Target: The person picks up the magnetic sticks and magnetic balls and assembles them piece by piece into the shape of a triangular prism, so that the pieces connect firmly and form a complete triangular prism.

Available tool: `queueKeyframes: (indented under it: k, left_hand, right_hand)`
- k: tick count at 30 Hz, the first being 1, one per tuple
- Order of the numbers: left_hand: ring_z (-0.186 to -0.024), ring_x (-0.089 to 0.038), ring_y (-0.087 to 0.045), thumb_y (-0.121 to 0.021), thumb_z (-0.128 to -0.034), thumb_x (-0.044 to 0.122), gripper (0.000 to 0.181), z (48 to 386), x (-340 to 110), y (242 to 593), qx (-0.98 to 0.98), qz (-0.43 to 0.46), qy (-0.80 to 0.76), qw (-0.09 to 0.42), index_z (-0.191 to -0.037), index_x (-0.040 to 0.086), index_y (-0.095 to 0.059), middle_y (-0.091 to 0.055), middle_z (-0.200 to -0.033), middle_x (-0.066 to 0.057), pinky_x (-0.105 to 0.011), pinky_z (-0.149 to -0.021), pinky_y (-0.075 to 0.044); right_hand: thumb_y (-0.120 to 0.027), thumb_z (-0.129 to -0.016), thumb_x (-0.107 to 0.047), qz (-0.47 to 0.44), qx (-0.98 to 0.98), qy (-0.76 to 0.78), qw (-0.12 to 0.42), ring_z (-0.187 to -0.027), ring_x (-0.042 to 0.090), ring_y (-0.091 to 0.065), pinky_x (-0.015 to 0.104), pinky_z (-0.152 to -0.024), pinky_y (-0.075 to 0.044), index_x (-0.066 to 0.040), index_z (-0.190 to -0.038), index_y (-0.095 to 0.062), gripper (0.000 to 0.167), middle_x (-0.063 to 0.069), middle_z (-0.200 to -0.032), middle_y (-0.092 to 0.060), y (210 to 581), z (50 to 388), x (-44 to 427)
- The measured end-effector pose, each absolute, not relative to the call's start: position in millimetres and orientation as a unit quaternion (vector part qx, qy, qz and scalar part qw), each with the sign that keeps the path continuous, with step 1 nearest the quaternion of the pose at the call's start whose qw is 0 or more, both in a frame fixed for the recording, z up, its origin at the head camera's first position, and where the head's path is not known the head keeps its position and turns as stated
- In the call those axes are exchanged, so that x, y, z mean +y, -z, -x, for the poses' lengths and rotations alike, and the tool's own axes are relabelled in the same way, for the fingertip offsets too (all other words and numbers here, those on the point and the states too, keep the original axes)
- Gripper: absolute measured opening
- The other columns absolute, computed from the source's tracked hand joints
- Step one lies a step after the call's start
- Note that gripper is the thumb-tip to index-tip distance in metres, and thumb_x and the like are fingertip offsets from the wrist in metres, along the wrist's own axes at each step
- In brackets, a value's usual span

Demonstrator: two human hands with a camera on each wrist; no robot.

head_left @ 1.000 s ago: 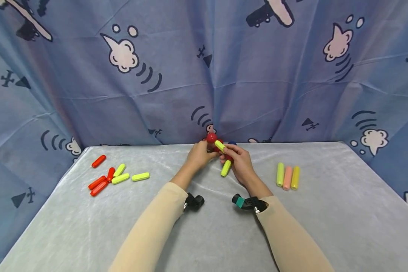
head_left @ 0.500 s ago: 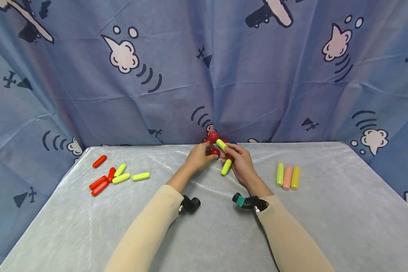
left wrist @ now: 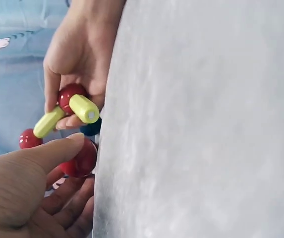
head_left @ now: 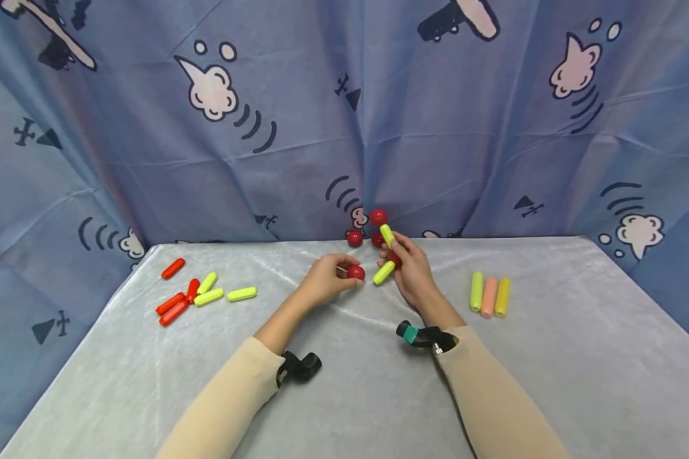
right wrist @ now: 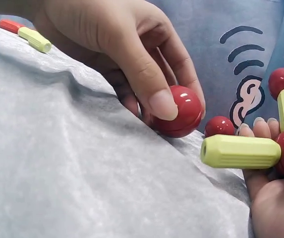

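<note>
Red ball (right wrist: 185, 111) between left-hand fingers (right wrist: 181, 59)

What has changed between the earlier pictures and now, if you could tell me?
The left hand, holding a red ball, has pulled back and leftward. The right hand still grips the joined piece but has turned it, swinging its top ball up and rightward. The rods on the left and the three rods on the right stayed put.
</note>
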State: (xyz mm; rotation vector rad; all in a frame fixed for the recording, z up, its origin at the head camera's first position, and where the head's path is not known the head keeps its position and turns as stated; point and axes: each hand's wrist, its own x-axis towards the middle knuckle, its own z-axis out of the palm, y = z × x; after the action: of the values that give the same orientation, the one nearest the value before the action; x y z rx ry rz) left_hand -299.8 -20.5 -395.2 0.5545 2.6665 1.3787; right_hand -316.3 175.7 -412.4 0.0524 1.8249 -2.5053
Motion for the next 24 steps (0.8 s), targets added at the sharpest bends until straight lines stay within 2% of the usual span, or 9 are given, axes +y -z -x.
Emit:
queueKeyframes:
  k: [5, 13, 24]
  left_hand:
    - [-0.095, -0.023, -0.071, -0.079, -0.0861, 0.010, 0.038, 294, -18, 401, 0.858, -0.189, -0.475, 0.038, -0.121, 0.002, -0.070, -0.074, -0.114, -0.014, -0.027, -0.079, -0.058]
    - [-0.093, -0.019, -0.069, -0.083, -0.0834, 0.014, 0.038, 291, -17, 409, 0.859, -0.190, -0.475, 0.006, -0.119, 0.006, -0.072, -0.075, -0.112, -0.010, -0.029, -0.084, -0.057]
    - [-0.095, -0.018, -0.068, -0.086, -0.0805, 0.020, 0.038, 287, -14, 413, 0.870, -0.192, -0.455, 0.002, -0.115, 0.010, -0.073, -0.075, -0.107, -0.007, -0.031, -0.086, -0.056]
  right_hand:
    - [-0.036, -0.111, -0.019, -0.008, 0.595, 0.803, 0.030, -0.097, 0.011, -0.057, 0.021, -0.081, -0.058, -0.010, -0.158, -0.032, 0.048, 0.018, -0.138, -0.045, 411, 316, 177]
    - [-0.036, -0.111, -0.021, -0.001, 0.592, 0.805, 0.024, -0.099, 0.011, -0.058, 0.022, -0.083, -0.057, -0.011, -0.158, -0.033, 0.048, 0.016, -0.137, -0.046, 411, 317, 175]
    - [-0.036, -0.111, -0.020, -0.005, 0.585, 0.811, 0.026, -0.099, 0.011, -0.058, 0.023, -0.087, -0.055, -0.012, -0.158, -0.032, 0.048, 0.009, -0.128, -0.048, 411, 315, 175]
